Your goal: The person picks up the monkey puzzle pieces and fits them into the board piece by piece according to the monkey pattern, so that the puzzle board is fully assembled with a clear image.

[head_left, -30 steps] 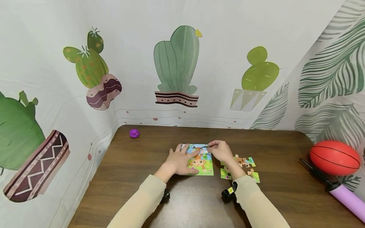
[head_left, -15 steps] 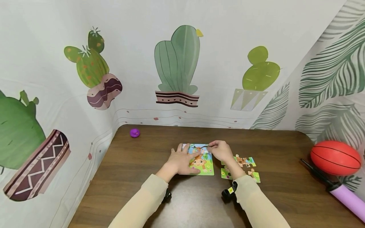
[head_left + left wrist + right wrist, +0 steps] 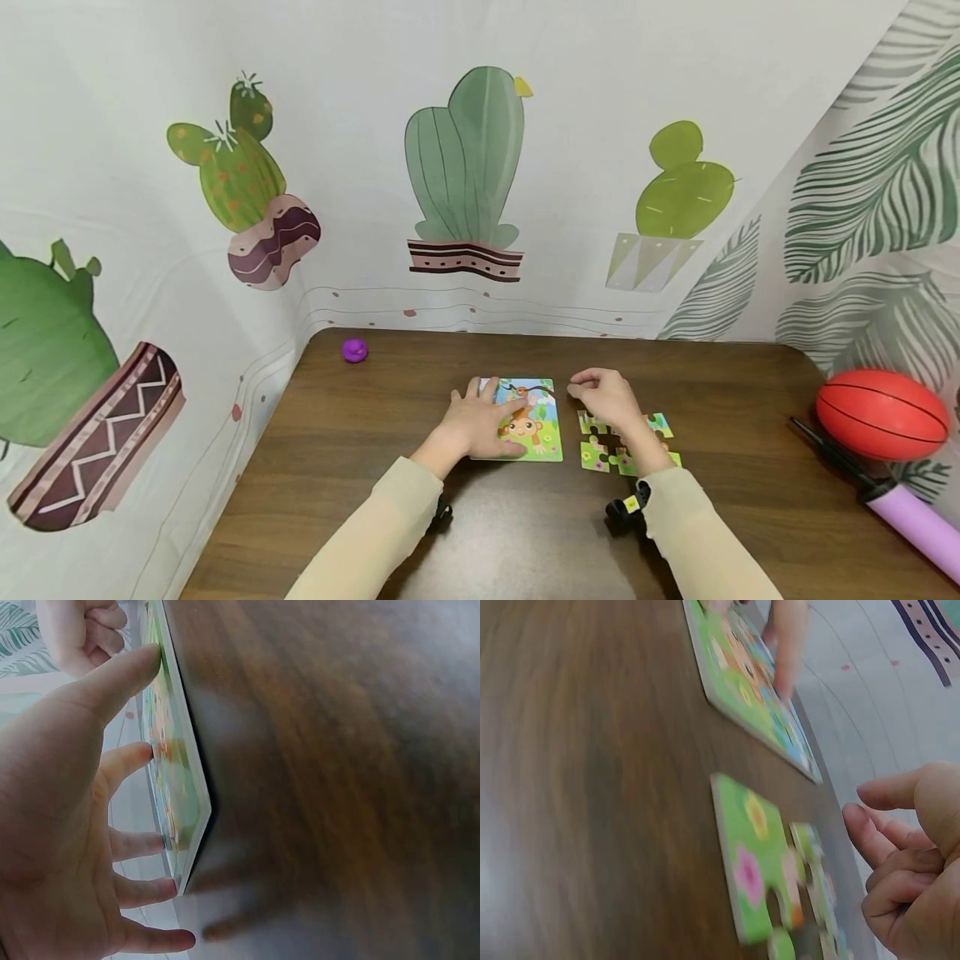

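My left hand [image 3: 474,425] is spread over the square monkey jigsaw puzzle [image 3: 549,435], its thumb and several fingertips resting on the picture. In the left wrist view the little finger [image 3: 161,940] reaches past the board's edge. To the right of the puzzle, my right hand [image 3: 606,398] is just off the table with its fingers loosely bent. The right wrist view shows a gap between its thumb and index finger and nothing held there. Below it lie several loose puzzle pieces [image 3: 595,456], green with flowers; my right hand and wrist partly hide the group.
A small purple toy [image 3: 355,350] sits at the table's far left. On the right are a red ball [image 3: 881,414] with black lines and a lilac and black pump [image 3: 911,521]. A cactus-print cloth [image 3: 570,208] hangs behind the table [image 3: 360,433].
My right hand has left the puzzle's upper right corner and moved right, over the loose pieces, uncovering some on their left side. The left hand stays on the board.
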Demonstrator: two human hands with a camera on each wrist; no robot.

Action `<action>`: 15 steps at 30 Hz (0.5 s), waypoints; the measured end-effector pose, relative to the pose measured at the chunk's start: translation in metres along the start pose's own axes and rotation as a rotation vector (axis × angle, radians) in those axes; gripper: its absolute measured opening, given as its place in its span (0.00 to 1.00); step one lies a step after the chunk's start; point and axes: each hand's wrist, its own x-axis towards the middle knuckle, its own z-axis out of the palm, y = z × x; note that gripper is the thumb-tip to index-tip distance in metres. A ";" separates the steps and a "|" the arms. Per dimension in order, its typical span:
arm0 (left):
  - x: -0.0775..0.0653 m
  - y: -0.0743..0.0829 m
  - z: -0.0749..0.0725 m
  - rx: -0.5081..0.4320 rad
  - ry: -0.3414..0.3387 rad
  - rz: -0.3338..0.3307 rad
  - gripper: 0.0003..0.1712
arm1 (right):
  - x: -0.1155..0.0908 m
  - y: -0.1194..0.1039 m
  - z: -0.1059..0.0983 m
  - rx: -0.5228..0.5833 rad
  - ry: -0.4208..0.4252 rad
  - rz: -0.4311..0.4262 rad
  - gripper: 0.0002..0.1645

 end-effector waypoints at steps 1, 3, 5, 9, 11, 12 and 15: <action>0.000 0.000 0.000 0.001 0.000 0.000 0.50 | -0.001 0.002 -0.004 -0.003 0.003 -0.003 0.17; -0.001 0.000 0.000 0.002 0.001 0.001 0.50 | -0.004 0.006 -0.011 -0.012 0.004 -0.008 0.17; -0.001 0.000 0.001 0.003 0.004 0.002 0.50 | -0.008 0.010 -0.018 -0.040 0.001 -0.024 0.18; 0.000 0.000 0.002 0.009 0.004 0.004 0.50 | -0.017 0.018 -0.031 -0.090 -0.024 -0.039 0.21; 0.000 -0.001 0.003 0.015 0.006 0.004 0.50 | -0.022 0.021 -0.036 -0.111 -0.042 -0.047 0.23; 0.000 -0.001 0.003 0.017 0.009 0.006 0.51 | -0.024 0.023 -0.038 -0.117 -0.053 -0.049 0.23; -0.001 -0.002 0.004 0.017 0.019 0.015 0.52 | -0.030 0.028 -0.042 -0.141 -0.064 -0.053 0.25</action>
